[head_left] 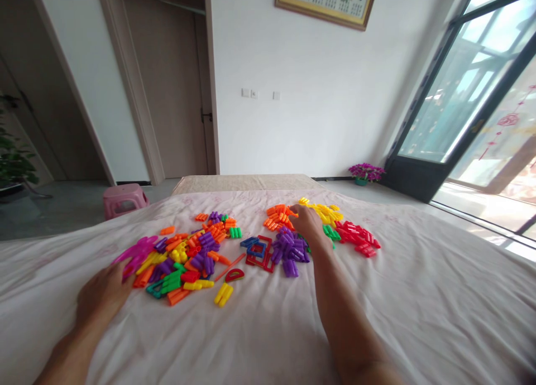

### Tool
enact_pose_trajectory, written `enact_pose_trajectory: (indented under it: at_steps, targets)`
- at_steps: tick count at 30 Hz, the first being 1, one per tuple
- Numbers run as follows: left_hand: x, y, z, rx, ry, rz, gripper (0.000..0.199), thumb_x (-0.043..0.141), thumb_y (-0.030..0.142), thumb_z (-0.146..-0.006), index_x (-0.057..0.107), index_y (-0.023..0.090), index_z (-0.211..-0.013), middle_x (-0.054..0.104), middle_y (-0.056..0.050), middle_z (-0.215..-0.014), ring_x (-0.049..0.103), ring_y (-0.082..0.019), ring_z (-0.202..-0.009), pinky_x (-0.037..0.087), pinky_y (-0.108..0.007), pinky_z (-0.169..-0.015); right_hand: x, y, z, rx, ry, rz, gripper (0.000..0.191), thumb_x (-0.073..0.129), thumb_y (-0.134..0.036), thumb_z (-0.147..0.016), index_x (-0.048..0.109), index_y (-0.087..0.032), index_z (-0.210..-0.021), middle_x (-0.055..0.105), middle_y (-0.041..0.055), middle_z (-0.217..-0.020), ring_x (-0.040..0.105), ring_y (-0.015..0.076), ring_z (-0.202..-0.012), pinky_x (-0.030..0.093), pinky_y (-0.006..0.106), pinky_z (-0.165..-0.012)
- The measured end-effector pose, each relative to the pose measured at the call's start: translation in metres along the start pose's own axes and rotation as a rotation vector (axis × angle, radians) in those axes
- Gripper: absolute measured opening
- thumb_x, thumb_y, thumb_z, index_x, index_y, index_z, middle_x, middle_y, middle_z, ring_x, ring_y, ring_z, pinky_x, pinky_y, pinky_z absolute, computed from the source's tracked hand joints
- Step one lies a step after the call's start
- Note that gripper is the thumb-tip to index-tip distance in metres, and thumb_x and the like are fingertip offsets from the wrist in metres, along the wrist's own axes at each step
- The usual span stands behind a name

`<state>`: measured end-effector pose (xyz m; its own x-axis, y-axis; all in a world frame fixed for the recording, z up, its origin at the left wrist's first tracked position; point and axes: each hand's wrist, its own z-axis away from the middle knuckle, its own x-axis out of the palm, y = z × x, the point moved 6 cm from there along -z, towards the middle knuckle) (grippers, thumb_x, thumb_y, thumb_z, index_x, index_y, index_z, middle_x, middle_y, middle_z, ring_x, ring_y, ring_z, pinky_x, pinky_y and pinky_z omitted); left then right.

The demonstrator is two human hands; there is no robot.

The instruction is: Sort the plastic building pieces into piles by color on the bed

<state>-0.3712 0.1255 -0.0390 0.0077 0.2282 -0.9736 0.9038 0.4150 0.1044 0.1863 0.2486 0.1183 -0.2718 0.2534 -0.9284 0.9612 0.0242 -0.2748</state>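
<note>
My left hand (104,290) is at the near left edge of a mixed pile of plastic building pieces (205,242), closed on a magenta plastic piece (138,254) that looks blurred. Farther out, my right hand (309,222) reaches over the sorted pieces. Its fingertips are pinched at the edge of the orange pile (278,216), on what looks like an orange piece, mostly hidden. Around that hand lie a yellow pile (326,213), a few green pieces (330,233), a red pile (358,237) and a purple pile (288,248). My forearm covers part of the green ones.
Blue and red flat frames (259,251) lie between the piles, with a red half-ring piece (235,275) and a yellow piece (224,294) nearer me. A pale cloth (259,340) covers the surface. Beyond it stand a pink stool (124,198) and a potted flower (366,173).
</note>
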Motion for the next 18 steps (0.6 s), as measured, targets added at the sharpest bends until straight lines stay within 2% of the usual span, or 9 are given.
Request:
enact_pose_trajectory:
  at_steps: [5,9,12,16,18]
  targets:
    - [-0.005,0.005,0.004,0.023,0.031,0.034,0.057,0.035,0.042,-0.096,0.056,0.014,-0.142,0.072,-0.018,-0.128,0.067,-0.032,-0.117,0.05,-0.043,-0.099,0.054,-0.076,0.016,-0.314,-0.119,-0.055,0.046,0.055,-0.022,-0.095,0.065,-0.018,-0.14,0.069,0.0119,-0.137,0.059,0.0268,-0.13,0.044,0.036,-0.108]
    - [-0.008,0.007,0.006,0.023,0.059,0.057,0.056,0.037,0.039,-0.095,0.06,0.014,-0.139,0.072,-0.02,-0.127,0.067,-0.034,-0.117,0.051,-0.045,-0.099,0.092,-0.12,0.037,-0.544,-0.159,-0.032,0.048,0.055,-0.021,-0.097,0.059,-0.02,-0.145,0.064,0.0106,-0.145,0.053,0.0258,-0.135,0.038,0.039,-0.114]
    - [-0.008,0.006,0.005,0.018,0.069,0.052,0.055,0.037,0.04,-0.094,0.06,0.016,-0.138,0.073,-0.019,-0.126,0.067,-0.034,-0.118,0.051,-0.045,-0.099,0.112,-0.137,0.048,-0.642,-0.163,0.0,0.047,0.053,-0.025,-0.101,0.056,-0.022,-0.147,0.06,0.0093,-0.15,0.05,0.0262,-0.138,0.032,0.043,-0.119]
    - [-0.005,0.006,0.004,0.038,0.079,0.063,0.054,0.036,0.039,-0.095,0.06,0.016,-0.137,0.072,-0.018,-0.13,0.066,-0.033,-0.119,0.05,-0.045,-0.101,0.125,-0.144,0.049,-0.642,-0.181,0.004,0.054,0.054,-0.036,-0.102,0.048,-0.023,-0.154,0.052,0.0102,-0.158,0.04,0.0288,-0.147,0.025,0.049,-0.122]
    - [-0.005,0.005,0.004,0.034,0.088,0.072,0.053,0.037,0.038,-0.094,0.06,0.017,-0.137,0.072,-0.018,-0.13,0.066,-0.033,-0.12,0.05,-0.045,-0.102,0.124,-0.146,0.049,-0.648,-0.194,0.006,0.048,0.054,-0.038,-0.103,0.055,-0.022,-0.148,0.057,0.0112,-0.153,0.045,0.0291,-0.144,0.028,0.048,-0.12]
